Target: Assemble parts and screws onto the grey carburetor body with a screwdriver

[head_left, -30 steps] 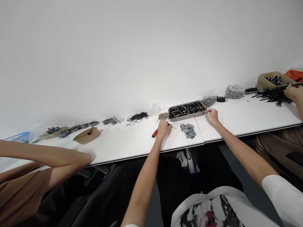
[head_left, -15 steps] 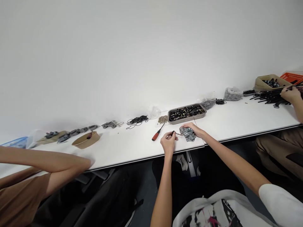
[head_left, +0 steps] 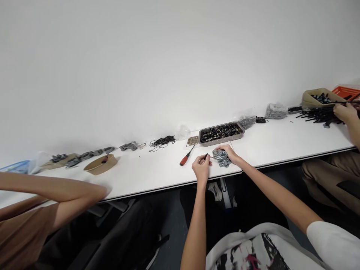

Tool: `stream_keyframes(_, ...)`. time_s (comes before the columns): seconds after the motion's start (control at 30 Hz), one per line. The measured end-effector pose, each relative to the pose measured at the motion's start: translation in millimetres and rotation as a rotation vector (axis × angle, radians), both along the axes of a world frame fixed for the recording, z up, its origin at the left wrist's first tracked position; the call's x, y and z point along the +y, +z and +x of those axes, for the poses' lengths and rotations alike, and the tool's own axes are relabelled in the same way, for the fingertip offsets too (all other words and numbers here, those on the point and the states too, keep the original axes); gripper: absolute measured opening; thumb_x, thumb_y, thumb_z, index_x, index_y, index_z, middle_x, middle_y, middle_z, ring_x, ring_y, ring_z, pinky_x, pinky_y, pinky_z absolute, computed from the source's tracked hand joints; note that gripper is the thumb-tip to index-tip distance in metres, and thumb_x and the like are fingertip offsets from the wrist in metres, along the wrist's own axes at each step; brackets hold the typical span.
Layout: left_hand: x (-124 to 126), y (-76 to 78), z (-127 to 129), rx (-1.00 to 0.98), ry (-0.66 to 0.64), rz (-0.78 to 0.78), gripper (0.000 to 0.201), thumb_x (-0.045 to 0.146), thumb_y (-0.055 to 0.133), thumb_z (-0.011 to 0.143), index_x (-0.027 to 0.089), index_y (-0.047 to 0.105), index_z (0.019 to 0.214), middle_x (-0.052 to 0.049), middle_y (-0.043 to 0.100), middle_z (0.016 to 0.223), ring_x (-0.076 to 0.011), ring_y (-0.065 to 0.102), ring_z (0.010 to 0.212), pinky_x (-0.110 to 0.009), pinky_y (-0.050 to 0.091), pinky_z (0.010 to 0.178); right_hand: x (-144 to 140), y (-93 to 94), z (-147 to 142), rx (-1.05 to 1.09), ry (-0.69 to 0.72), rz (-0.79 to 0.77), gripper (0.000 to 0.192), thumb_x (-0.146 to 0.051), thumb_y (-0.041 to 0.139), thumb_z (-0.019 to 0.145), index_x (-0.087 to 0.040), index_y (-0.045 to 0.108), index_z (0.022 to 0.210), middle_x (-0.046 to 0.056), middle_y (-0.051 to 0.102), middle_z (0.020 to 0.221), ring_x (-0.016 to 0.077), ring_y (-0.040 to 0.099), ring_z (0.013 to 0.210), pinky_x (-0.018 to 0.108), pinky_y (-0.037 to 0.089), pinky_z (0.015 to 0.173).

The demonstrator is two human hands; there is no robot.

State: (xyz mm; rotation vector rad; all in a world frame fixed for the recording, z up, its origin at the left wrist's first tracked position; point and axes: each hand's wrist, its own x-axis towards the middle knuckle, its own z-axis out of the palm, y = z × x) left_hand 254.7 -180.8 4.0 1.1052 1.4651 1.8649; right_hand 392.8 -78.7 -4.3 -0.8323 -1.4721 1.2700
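My right hand (head_left: 229, 153) grips a grey metal carburetor body (head_left: 222, 158) against the white table top, its round opening facing up. Pinched in the fingers of my left hand (head_left: 201, 167) is a small black-headed part (head_left: 207, 155) with a thin metal shaft. That shaft points at the left side of the carburetor body; whether its tip is inside a hole is too small to tell. Just left of my left hand lies a screwdriver (head_left: 184, 160) with a red handle, its dark blade pointing away from me.
Behind my hands stands a metal tray (head_left: 222, 141) of black and brass pieces, beside a pile of small brass parts (head_left: 192, 140). Black rubber rings (head_left: 163, 141) lie further left, then a cardboard bowl (head_left: 100, 165). A co-worker's arm (head_left: 75, 191) rests at left; another's hand (head_left: 346, 112) handles black tubes at right.
My left fingers have shifted slightly around the black-headed part, which stays at the carburetor body's side. The whole view has moved a little; my right hand keeps its hold.
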Motion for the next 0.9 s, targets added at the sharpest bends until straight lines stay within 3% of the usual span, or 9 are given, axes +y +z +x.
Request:
stream_keyframes(0.17,-1,-11.6,4,-0.021,0.094,0.049,0.032,0.046,0.075,0.071,0.016,0.067,0.079,-0.005,0.067,0.071,-0.0164,0.063,0.062,-0.029,0.052,0.059,-2,2.0,1,0.003,-0.027,0.026,0.023,-0.036,0.054,0.067,-0.022,0.072,0.063,0.007,0.075,0.079,0.0243,0.068,0.084,0.036,0.054,0.083)
stream_keyframes(0.37,0,-19.2,7,0.132,0.268,0.091,0.023,0.039,0.072,0.078,0.017,0.066,0.078,-0.006,0.062,0.090,-0.0145,0.058,0.074,-0.030,0.053,0.071,-2,3.7,3,0.000,-0.062,0.043,0.018,-0.032,0.053,0.066,-0.024,0.067,0.057,0.008,0.072,0.073,0.0254,0.067,0.084,0.037,0.055,0.083)
stream_keyframes(0.7,-3,-20.3,13,0.268,0.381,0.054,0.011,0.030,0.070,0.084,0.020,0.065,0.084,-0.004,0.054,0.093,-0.0180,0.053,0.081,-0.035,0.049,0.082,-2,0.4,1,-0.002,-0.125,0.017,0.024,-0.033,0.051,0.070,-0.023,0.073,0.066,0.008,0.075,0.081,0.0255,0.067,0.085,0.037,0.055,0.079)
stream_keyframes(0.9,-9,-17.8,15,0.254,0.381,0.030,0.010,0.031,0.069,0.084,0.021,0.065,0.082,0.002,0.043,0.074,-0.0163,0.047,0.071,-0.031,0.045,0.075,-3,0.7,0,0.000,-0.133,0.015,0.026,-0.033,0.051,0.069,-0.022,0.074,0.067,0.008,0.075,0.083,0.0243,0.068,0.084,0.037,0.054,0.081)
